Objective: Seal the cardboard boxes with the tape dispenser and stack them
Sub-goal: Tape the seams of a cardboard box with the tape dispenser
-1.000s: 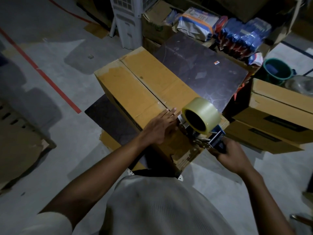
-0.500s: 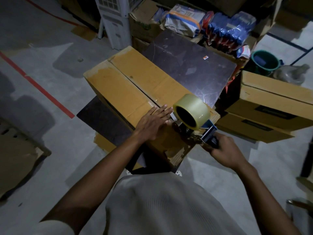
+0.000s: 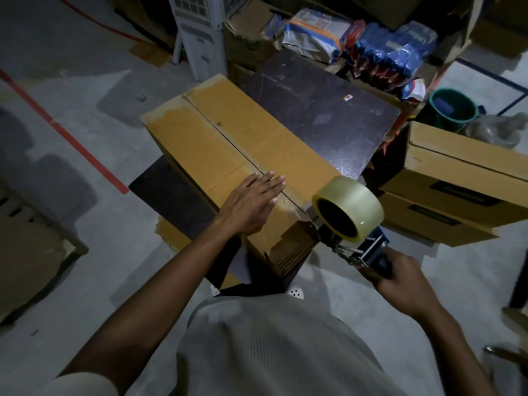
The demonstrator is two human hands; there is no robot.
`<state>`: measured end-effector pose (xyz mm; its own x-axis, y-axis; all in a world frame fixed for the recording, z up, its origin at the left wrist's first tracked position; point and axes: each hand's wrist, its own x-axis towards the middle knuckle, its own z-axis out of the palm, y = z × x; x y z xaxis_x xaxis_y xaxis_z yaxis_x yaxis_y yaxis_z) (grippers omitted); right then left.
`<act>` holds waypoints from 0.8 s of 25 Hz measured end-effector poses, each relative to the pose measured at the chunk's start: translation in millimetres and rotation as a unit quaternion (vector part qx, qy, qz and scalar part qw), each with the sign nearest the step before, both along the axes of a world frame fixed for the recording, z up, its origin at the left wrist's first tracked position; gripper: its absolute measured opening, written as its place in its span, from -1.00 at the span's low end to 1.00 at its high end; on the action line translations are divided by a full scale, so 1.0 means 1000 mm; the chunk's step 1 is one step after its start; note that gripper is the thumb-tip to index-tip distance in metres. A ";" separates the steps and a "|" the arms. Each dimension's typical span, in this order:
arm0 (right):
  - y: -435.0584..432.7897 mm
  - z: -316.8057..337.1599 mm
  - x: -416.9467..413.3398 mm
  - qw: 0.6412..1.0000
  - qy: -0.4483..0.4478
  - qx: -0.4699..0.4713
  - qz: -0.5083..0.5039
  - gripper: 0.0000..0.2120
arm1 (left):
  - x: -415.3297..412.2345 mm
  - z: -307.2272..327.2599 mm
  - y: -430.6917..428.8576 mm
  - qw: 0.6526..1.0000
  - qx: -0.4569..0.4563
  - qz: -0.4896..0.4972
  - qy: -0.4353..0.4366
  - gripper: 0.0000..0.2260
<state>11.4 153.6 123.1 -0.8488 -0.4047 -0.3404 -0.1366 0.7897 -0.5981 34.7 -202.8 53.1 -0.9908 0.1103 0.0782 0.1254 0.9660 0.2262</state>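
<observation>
1. Cardboard box [image 3: 271, 130] lies on the dark worktop [image 3: 328, 118]; our left hand [image 3: 251, 204] presses flat, fingers straight, on its near end.
2. Our right hand [image 3: 400, 284] grips the tape dispenser [image 3: 365, 252] just off the box's near corner.
3. Pulling off-line could wrinkle tape or miss the seam [image 3: 225, 135].
4. Box's long axis runs from dispenser diagonally away, leftward.

Storeroom: concrete floor [image 3: 85, 281], stacked cartons [image 3: 457, 178], bagged goods [image 3: 394, 50].

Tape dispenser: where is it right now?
In the head view the tape dispenser sits right of centre, held by the right hand, just off the near corner of the cardboard box.
</observation>
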 end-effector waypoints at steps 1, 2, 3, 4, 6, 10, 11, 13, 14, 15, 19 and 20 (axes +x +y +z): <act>0.001 -0.005 0.000 1.000 -0.004 -0.009 -0.006 -0.88 | 0.005 0.007 0.007 1.000 0.013 0.015 -0.011 -0.50; 0.003 -0.009 0.001 1.000 -0.007 -0.018 -0.011 -0.88 | 0.011 0.013 0.018 0.999 0.018 0.017 -0.045 -0.45; 0.004 -0.013 0.002 0.999 -0.007 -0.028 -0.014 -0.85 | 0.017 0.016 0.031 0.997 0.005 0.000 -0.080 -0.35; 0.005 -0.015 0.004 0.999 -0.006 -0.036 -0.014 -0.81 | 0.026 0.016 0.046 0.994 -0.016 -0.022 -0.102 -0.23; 0.006 -0.018 0.005 0.999 -0.006 -0.051 -0.011 -0.76 | 0.043 0.009 0.077 0.997 0.009 -0.024 -0.072 0.03; 0.009 -0.024 0.000 0.998 -0.006 -0.063 0.007 -0.83 | 0.048 -0.004 0.126 0.985 0.093 0.122 0.075 -0.16; 0.010 -0.027 -0.001 0.998 -0.002 -0.063 0.007 -0.83 | 0.044 -0.004 0.133 0.981 0.090 0.146 0.093 -0.29; 0.009 -0.029 -0.001 0.998 0.006 -0.056 -0.003 -0.81 | 0.041 -0.009 0.138 0.980 0.088 0.147 0.097 -0.40; 0.008 -0.029 0.000 0.998 0.011 -0.053 -0.010 -0.80 | 0.047 -0.014 0.141 0.978 0.100 0.167 0.080 -0.39; 0.007 -0.029 0.001 0.998 0.016 -0.053 -0.018 -0.80 | 0.052 -0.020 0.141 0.971 0.128 0.197 0.049 -0.30; 0.007 -0.030 0.012 0.998 0.052 -0.039 -0.022 -0.79 | 0.066 -0.022 0.120 0.948 0.041 0.271 0.164 -0.37; 0.011 -0.029 0.015 0.998 0.060 -0.026 -0.018 -0.81 | 0.058 -0.017 0.132 0.952 -0.018 0.273 0.135 -0.43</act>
<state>26.5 164.5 94.5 -0.8969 -0.3869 -0.2143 -0.1816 0.7640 -0.6192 92.9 -70.8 36.5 -0.8455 -0.4087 0.3436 -0.3494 0.9101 0.2228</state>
